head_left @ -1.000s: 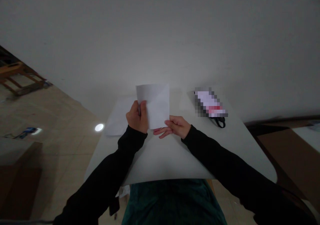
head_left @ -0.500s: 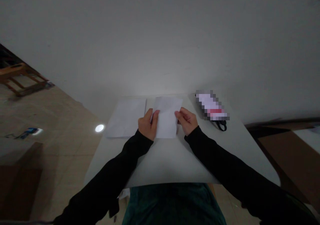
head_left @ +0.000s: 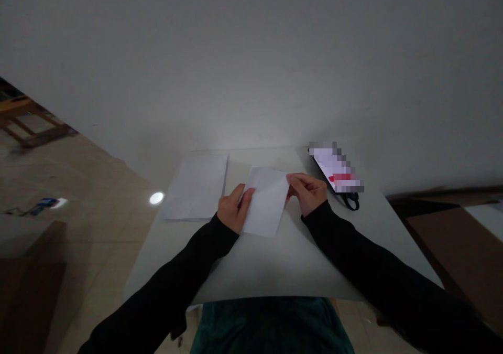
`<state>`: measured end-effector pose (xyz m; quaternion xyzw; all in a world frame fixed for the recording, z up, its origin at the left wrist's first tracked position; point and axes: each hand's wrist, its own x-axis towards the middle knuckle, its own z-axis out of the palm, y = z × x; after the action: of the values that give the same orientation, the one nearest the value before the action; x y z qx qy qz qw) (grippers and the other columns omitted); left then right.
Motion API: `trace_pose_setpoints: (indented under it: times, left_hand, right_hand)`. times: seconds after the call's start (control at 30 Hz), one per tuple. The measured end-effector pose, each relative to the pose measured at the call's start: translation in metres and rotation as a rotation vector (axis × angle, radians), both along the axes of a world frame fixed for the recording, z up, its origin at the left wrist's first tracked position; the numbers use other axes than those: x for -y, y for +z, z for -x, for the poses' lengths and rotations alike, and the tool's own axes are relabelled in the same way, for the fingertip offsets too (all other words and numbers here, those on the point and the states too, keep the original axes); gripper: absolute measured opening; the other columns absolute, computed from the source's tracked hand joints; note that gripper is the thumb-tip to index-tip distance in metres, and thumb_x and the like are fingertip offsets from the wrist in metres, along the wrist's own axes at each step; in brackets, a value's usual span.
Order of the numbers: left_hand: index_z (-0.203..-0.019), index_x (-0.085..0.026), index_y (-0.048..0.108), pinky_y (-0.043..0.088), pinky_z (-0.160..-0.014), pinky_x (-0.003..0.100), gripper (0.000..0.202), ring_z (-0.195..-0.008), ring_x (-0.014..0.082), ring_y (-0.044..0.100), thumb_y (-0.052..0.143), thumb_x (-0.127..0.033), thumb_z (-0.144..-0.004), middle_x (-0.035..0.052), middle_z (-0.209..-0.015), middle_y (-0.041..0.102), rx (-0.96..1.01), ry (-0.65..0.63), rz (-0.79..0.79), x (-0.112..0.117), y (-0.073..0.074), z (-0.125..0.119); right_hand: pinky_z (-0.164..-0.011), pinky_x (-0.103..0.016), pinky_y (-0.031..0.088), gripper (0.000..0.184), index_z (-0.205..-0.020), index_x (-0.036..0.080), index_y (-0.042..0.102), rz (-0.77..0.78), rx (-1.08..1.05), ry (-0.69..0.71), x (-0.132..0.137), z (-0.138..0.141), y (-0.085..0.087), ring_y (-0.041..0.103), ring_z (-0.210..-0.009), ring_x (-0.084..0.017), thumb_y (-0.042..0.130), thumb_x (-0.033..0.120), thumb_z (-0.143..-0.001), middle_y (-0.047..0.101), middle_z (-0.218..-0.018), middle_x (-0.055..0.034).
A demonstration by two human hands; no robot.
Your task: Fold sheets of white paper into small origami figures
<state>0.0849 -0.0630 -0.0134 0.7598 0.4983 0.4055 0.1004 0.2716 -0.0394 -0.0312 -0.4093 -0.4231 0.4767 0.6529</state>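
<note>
The left hand (head_left: 234,211), partly closed, pinches the left edge of a white paper sheet (head_left: 267,202) while the right hand (head_left: 308,193) holds its right edge, the sheet having swung aslant on the surface (head_left: 286,265), just beside a second paper sheet (head_left: 194,186).

**Table tally: two hands, two sheets**

One bare left hand (head_left: 233,212), one bare right hand (head_left: 308,192), two black sleeves (head_left: 176,280). Two white rectangular paper sheets: one sheet between the hands (head_left: 265,202), one sheet off left (head_left: 194,186). One pale round-cornered table (head_left: 291,265). One pixelated packet (head_left: 336,168), one black strap (head_left: 351,202).
</note>
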Motion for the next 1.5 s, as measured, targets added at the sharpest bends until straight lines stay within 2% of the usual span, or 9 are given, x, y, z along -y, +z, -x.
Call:
trace_pose_setpoints:
  times: [0.1,0.17,0.27,0.4,0.6,0.9,1.03,1.3,1.5]
  left_hand:
    - [-0.071,-0.017,0.051,0.029,-0.045,0.020,0.024,-0.042,0.0062,0.036,0.044,-0.030,-0.091,-0.0059,-0.052,0.036,0.027,-0.002,0.038,0.001,0.000,0.001]
    - [-0.069,-0.017,0.051,0.030,-0.046,0.021,0.026,-0.044,0.0070,0.036,0.045,-0.032,-0.090,-0.0055,-0.052,0.037,0.105,0.039,0.059,0.001,0.002,0.000]
    - [-0.066,-0.017,0.050,0.035,-0.049,0.021,0.031,-0.050,0.0087,0.041,0.047,-0.036,-0.089,-0.0038,-0.054,0.041,0.357,0.130,0.099,0.000,0.005,-0.001]
    - [-0.078,-0.015,0.059,0.045,-0.060,0.023,0.028,-0.064,0.0115,0.054,0.049,-0.040,-0.087,0.0010,-0.068,0.059,0.685,0.099,0.168,-0.002,0.005,-0.005]
    - [-0.101,-0.012,0.062,0.053,-0.064,0.028,0.041,-0.073,0.0167,0.066,0.072,-0.038,-0.070,0.0095,-0.091,0.071,0.839,-0.120,0.498,-0.005,0.004,-0.005]
    - [-0.087,-0.010,0.066,0.054,-0.053,0.027,0.042,-0.063,0.0177,0.066,0.081,-0.033,-0.055,0.0102,-0.081,0.072,0.731,-0.182,0.750,-0.018,0.006,0.008]
    - [-0.095,-0.012,0.066,0.055,-0.053,0.029,0.048,-0.063,0.0181,0.067,0.081,-0.031,-0.054,0.0105,-0.082,0.073,0.734,-0.215,0.830,-0.016,0.007,0.007]
    - [-0.084,-0.011,0.070,0.056,-0.054,0.029,0.041,-0.061,0.0182,0.068,0.083,-0.033,-0.052,0.0098,-0.077,0.073,0.794,-0.171,0.888,-0.016,0.005,0.006]
    - [-0.088,-0.011,0.068,0.056,-0.049,0.026,0.045,-0.059,0.0195,0.069,0.082,-0.036,-0.054,0.0138,-0.085,0.072,0.829,-0.292,1.010,-0.016,0.005,0.004]
  right_hand:
    - [-0.036,-0.025,0.046,0.022,-0.066,0.015,0.066,-0.033,-0.027,-0.025,0.000,-0.001,-0.001,0.054,-0.038,-0.011,0.065,0.035,-0.076,0.060,-0.049,0.0016]
    - [-0.037,-0.024,0.048,0.021,-0.088,0.018,0.067,-0.099,0.014,-0.039,0.004,-0.002,0.000,0.057,-0.040,-0.011,0.056,0.034,-0.084,0.065,-0.058,0.0011]
    - [-0.045,-0.024,0.054,0.036,-0.127,0.027,0.049,-0.308,0.291,0.054,0.012,-0.004,0.001,0.064,-0.052,-0.010,0.041,0.026,-0.092,0.071,-0.084,-0.0014]
    - [-0.072,-0.026,0.057,0.038,-0.119,0.028,0.058,-0.607,0.748,0.168,0.017,-0.008,0.002,0.067,-0.084,-0.012,0.047,0.013,-0.087,0.067,-0.106,-0.0037]
    - [-0.075,-0.025,0.056,0.033,-0.104,0.027,0.069,-0.732,0.751,0.058,0.008,-0.018,0.010,0.067,-0.085,-0.012,0.055,0.008,-0.081,0.070,-0.096,-0.0032]
    - [-0.064,-0.027,0.054,0.017,-0.085,0.029,0.074,-0.542,0.584,0.225,0.006,-0.019,0.019,0.067,-0.076,-0.014,0.061,0.020,-0.079,0.071,-0.085,-0.0024]
    - [-0.068,-0.030,0.055,0.012,-0.083,0.027,0.074,-0.496,0.536,0.377,0.006,-0.018,0.020,0.067,-0.081,-0.016,0.064,0.025,-0.076,0.071,-0.090,-0.0047]
    - [-0.079,-0.030,0.055,0.018,-0.088,0.028,0.074,-0.531,0.514,0.530,-0.001,-0.022,0.014,0.067,-0.093,-0.018,0.069,0.019,-0.072,0.070,-0.102,-0.0054]
    - [-0.064,-0.027,0.054,0.005,-0.073,0.025,0.074,-0.338,0.441,0.269,-0.002,-0.019,0.009,0.067,-0.071,-0.015,0.072,0.025,-0.068,0.072,-0.079,-0.0010]
